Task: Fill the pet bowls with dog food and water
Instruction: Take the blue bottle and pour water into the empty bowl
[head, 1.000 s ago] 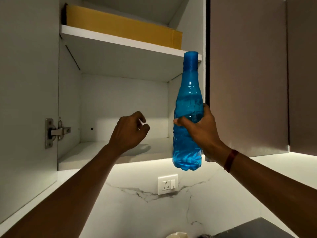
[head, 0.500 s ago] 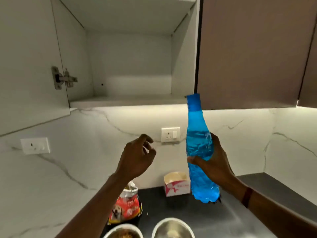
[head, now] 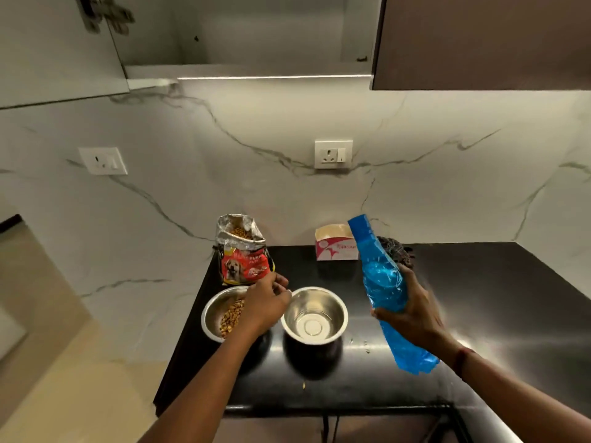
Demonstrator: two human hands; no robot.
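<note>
My right hand [head: 412,311] grips a blue plastic water bottle [head: 380,282] around its middle, held tilted above the black counter [head: 479,298], cap end up and leaning left. To its left stand two steel bowls. The left bowl [head: 212,314] holds brown kibble. The right bowl [head: 315,314] looks empty. My left hand [head: 267,303] hovers over the gap between the bowls, fingers loosely curled, holding nothing. An open red dog food bag [head: 243,254] stands behind the left bowl.
A small white and pink box [head: 335,247] and a dark bundle [head: 396,251] sit at the back of the counter. Wall sockets [head: 333,154] are on the marble backsplash. An open overhead cabinet [head: 249,30] hangs above. A few crumbs lie on the counter.
The view has dropped from the open cabinet down to the counter. Both hands came down, the right one carrying the bottle, the left one ending over the bowls.
</note>
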